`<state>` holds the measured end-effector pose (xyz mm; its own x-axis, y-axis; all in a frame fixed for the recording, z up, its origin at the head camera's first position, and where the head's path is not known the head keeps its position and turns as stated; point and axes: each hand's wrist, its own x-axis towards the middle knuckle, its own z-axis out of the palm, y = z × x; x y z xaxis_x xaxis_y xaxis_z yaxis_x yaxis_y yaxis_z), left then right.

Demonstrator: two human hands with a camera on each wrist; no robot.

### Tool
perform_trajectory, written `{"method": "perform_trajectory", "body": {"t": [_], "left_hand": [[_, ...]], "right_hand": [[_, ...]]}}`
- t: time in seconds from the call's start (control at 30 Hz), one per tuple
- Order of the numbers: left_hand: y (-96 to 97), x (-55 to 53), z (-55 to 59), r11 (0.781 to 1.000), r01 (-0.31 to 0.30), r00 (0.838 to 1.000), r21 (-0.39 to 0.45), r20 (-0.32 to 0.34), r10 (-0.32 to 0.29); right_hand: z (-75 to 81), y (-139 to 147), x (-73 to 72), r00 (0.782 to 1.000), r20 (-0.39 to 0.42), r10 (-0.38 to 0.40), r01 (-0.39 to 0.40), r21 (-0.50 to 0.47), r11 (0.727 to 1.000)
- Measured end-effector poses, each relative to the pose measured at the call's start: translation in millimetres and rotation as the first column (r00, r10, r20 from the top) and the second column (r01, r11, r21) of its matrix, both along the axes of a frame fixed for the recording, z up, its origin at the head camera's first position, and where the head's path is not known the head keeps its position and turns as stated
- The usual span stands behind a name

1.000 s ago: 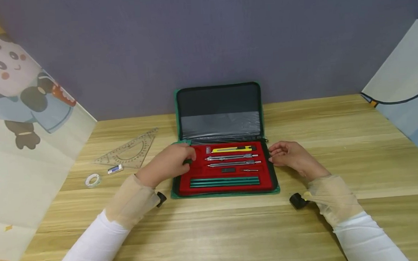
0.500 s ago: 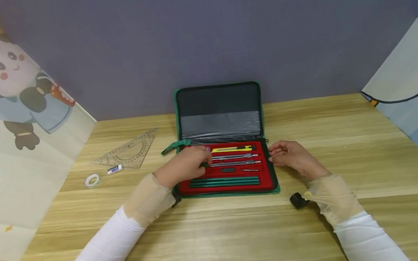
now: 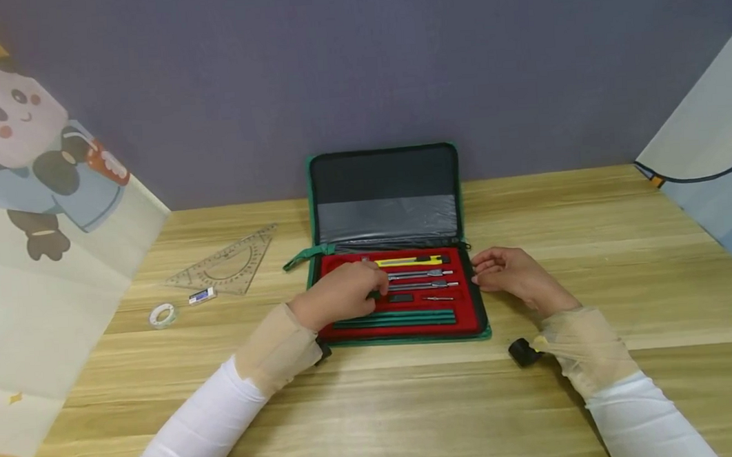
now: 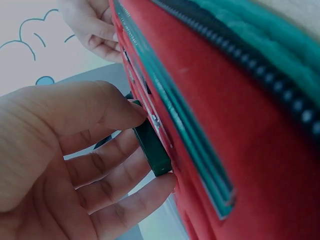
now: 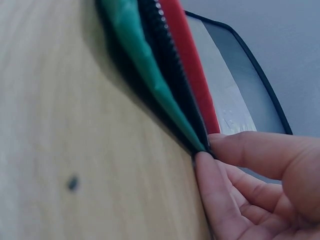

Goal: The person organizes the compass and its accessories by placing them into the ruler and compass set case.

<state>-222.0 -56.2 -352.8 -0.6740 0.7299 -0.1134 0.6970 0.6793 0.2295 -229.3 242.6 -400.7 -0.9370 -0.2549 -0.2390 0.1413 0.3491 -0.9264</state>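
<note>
Person's left hand (image 3: 352, 290) pinches one green block (image 4: 152, 150) near two silver compasses (image 3: 434, 284), right hand (image 3: 518, 279) pinching one case edge (image 5: 162, 97).

The case (image 3: 395, 341) is covered in slightly sheened green cloth and edged by a zip (image 4: 272, 83) of ridged, shiny teeth. It is lined with a red insert (image 3: 467, 313) of matt, felt-like cloth, and its lid (image 3: 384, 174) is faced with a pocket (image 3: 387, 217) of glossy, wrinkled clear plastic. Polished grey metal is shown by the compasses (image 3: 435, 273), smooth yellow plastic by the cutter (image 3: 408, 261), and a glossy lacquer by the green pencils (image 3: 402, 318). The green block (image 4: 152, 150) is finished in smooth, plastic-like material. The set square (image 3: 252, 258) is made of transparent plastic; the worktop (image 3: 375, 407) is surfaced in smooth, faintly glossy wood grain.
</note>
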Motion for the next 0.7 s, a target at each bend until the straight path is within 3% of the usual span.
{"method": "perform_trajectory", "body": {"t": [0.7], "left_hand": [[7.0, -0.9, -3.9, 1.000, 0.012, 1.000, -0.022, 0.016, -0.012]], "right_hand": [[0.6, -1.2, 0.8, 1.000, 0.007, -0.009, 0.009, 0.006, 1.000]]}}
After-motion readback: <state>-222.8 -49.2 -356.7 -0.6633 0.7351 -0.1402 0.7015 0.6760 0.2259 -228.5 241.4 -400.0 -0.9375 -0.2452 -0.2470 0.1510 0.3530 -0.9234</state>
